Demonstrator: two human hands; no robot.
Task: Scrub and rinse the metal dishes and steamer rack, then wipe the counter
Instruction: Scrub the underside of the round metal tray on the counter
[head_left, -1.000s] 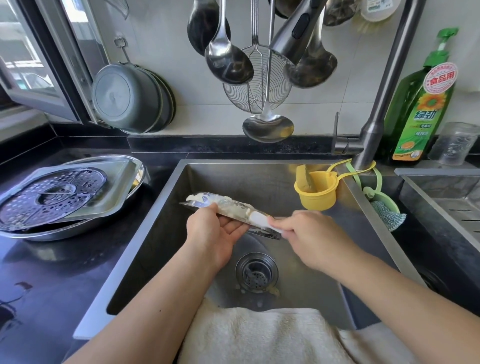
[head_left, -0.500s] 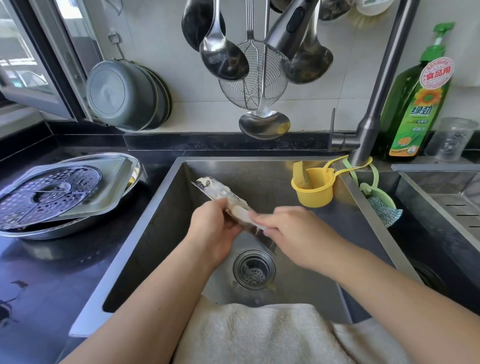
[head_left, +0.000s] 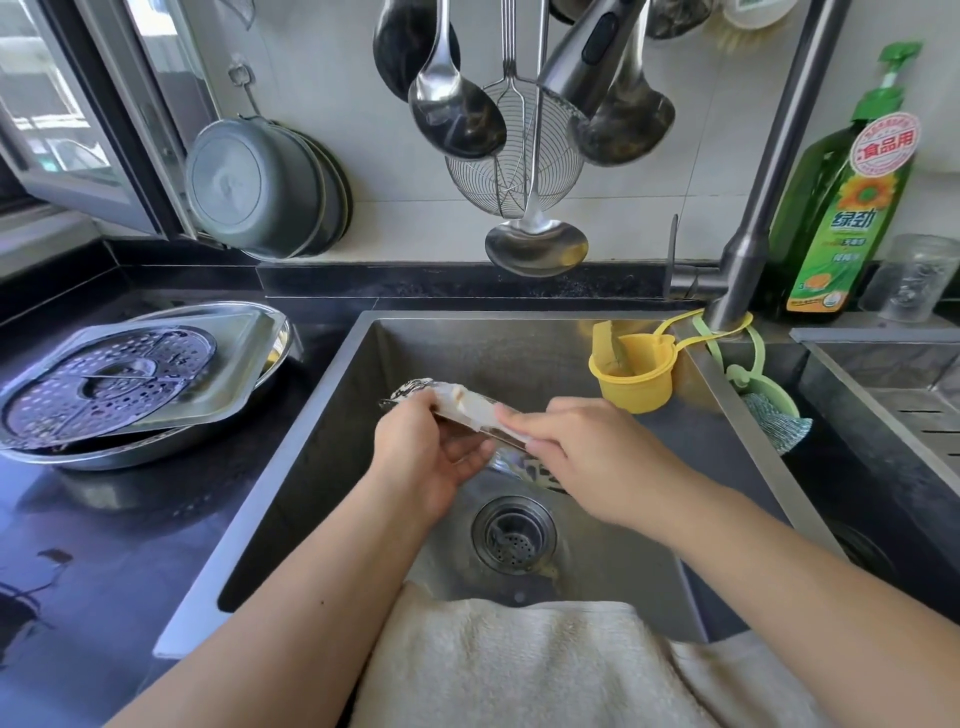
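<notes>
Since a moment ago, both hands have shifted slightly rightward over the sink (head_left: 322, 415), and the soapy metal dish (head_left: 470, 410) now tilts with its left end higher. From the head camera, the left hand (head_left: 434, 457) grips the dish from below, fingers curled around its edge, while the right hand (head_left: 587, 457) presses a white scrubbing pad (head_left: 514, 420) onto its upper face. Dish and hands hang above the drain (head_left: 513, 535). On the black counter (head_left: 104, 545) to the left, the round perforated steamer rack (head_left: 109, 379) lies on a square tray (head_left: 234, 364), stacked in a round basin (head_left: 130, 452). A beige towel (head_left: 519, 665) drapes over the sink's near edge.
</notes>
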